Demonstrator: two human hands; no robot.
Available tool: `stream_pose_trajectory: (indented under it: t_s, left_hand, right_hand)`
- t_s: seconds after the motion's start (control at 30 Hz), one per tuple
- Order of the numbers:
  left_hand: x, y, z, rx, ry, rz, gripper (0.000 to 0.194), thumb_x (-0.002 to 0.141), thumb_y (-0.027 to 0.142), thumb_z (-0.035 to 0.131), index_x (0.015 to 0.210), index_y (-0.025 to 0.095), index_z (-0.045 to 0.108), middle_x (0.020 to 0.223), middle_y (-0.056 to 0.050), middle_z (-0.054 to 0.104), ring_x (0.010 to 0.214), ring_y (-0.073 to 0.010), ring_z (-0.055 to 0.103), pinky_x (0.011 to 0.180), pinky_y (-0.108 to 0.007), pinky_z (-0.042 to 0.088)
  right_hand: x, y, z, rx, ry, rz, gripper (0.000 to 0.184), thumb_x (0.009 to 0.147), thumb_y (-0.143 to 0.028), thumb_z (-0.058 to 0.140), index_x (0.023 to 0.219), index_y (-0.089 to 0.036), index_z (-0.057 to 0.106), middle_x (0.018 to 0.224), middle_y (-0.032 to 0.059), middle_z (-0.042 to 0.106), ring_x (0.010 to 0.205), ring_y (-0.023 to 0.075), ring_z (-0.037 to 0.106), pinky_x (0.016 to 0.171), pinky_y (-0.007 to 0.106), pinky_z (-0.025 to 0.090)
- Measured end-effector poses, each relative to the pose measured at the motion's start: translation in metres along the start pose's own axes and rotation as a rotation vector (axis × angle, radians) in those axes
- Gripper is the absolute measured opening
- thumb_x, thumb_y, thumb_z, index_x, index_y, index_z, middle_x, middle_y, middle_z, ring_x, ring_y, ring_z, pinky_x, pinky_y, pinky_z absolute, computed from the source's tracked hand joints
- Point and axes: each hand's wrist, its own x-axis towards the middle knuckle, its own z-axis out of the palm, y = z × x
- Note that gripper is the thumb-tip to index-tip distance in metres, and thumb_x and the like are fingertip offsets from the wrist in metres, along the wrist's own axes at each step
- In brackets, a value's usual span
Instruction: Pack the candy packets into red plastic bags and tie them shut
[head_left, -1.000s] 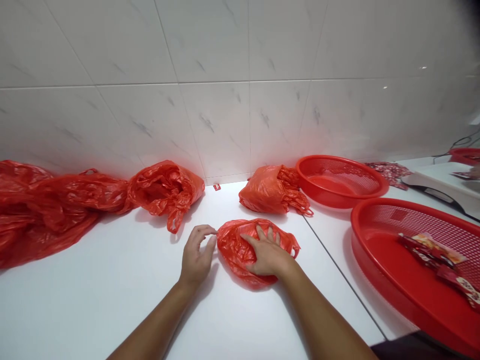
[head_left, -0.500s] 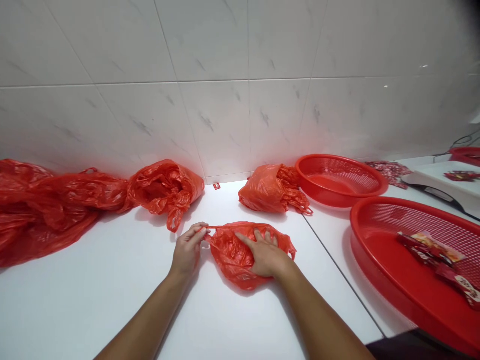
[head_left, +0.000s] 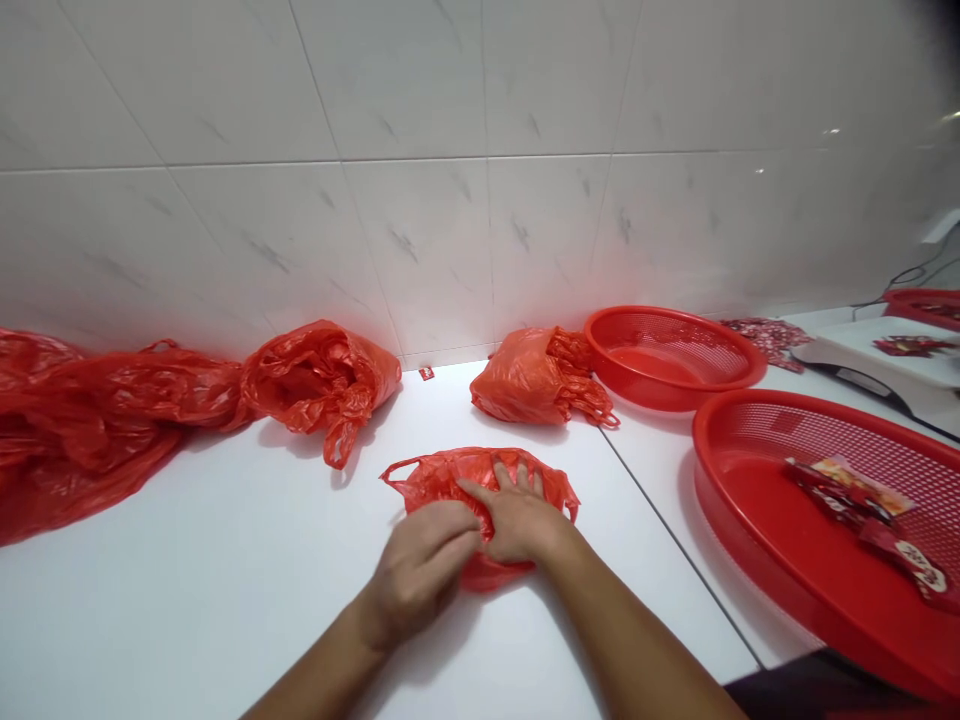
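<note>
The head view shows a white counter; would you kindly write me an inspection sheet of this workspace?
surface: white counter with a seam running toward the wall on the right.
job's things: red bag lying flat under both hands.
clutter: red heap, crumpled bag, bunched bag, small red scrap.
grippers: left hand on the bag's near part; right hand spread on the bag.
cables: thin dark cable behind the scale.
surroundings: tiled wall, round basket, tray holding packets, scale.
</note>
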Motion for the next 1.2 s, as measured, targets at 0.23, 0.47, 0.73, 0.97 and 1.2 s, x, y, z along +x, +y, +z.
stream_pose_trajectory:
  t_s: [0.23, 0.47, 0.73, 0.97, 1.2]
  left_hand:
    - [-0.007, -0.028, 0.008, 0.287, -0.513, -0.476, 0.076, 0.087, 0.051, 0.072, 0.154, 0.018, 0.055, 0.155, -0.022, 0.055, 0.143, -0.045, 0.052, 0.114, -0.065, 0.046]
    - [-0.013, -0.033, 0.007, 0.269, -0.548, -0.52, 0.088, 0.084, 0.056, 0.073, 0.16, 0.022, 0.047, 0.161, -0.019, 0.05, 0.15, -0.0428, 0.044, 0.119, -0.061, 0.039]
    - [-0.016, -0.034, 0.01, 0.248, -0.5, -0.589, 0.096, 0.082, 0.057, 0.075, 0.163, 0.019, 0.04, 0.164, -0.021, 0.046, 0.153, -0.0437, 0.039, 0.121, -0.061, 0.037]
    - [-0.013, -0.029, 0.01, 0.235, -0.399, -0.504, 0.077, 0.077, 0.045, 0.08, 0.145, 0.019, 0.055, 0.152, -0.02, 0.056, 0.143, -0.0427, 0.052, 0.115, -0.059, 0.045]
    - [-0.007, -0.024, 0.008, 0.234, -0.397, -0.389, 0.042, 0.082, 0.039, 0.076, 0.119, 0.022, 0.067, 0.123, -0.013, 0.064, 0.112, -0.0343, 0.063, 0.098, -0.052, 0.053]
  right_hand:
    - [-0.006, 0.017, -0.014, 0.065, -0.036, -0.004, 0.11, 0.074, -0.059, 0.084, 0.166, -0.048, 0.026, 0.18, 0.0026, 0.006, 0.164, 0.0436, 0.005, 0.126, 0.062, 0.023]
    - [-0.012, 0.011, -0.017, 0.101, 0.338, -0.17, 0.063, 0.085, -0.03, 0.071, 0.148, -0.023, 0.064, 0.157, 0.0111, 0.054, 0.148, 0.0284, 0.047, 0.12, 0.04, 0.04]
    - [-0.005, 0.014, -0.009, 0.059, 0.258, -0.033, 0.055, 0.096, -0.034, 0.061, 0.149, -0.023, 0.063, 0.164, 0.0115, 0.047, 0.15, 0.03, 0.046, 0.122, 0.041, 0.037]
    - [-0.001, 0.026, -0.014, 0.01, 0.29, 0.104, 0.063, 0.096, -0.013, 0.044, 0.158, -0.018, 0.051, 0.157, 0.0154, 0.055, 0.143, 0.0291, 0.055, 0.115, 0.039, 0.042]
    - [-0.004, 0.023, -0.018, 0.008, 0.31, 0.131, 0.063, 0.096, -0.009, 0.036, 0.157, -0.017, 0.053, 0.156, 0.0151, 0.056, 0.143, 0.0279, 0.054, 0.116, 0.038, 0.04]
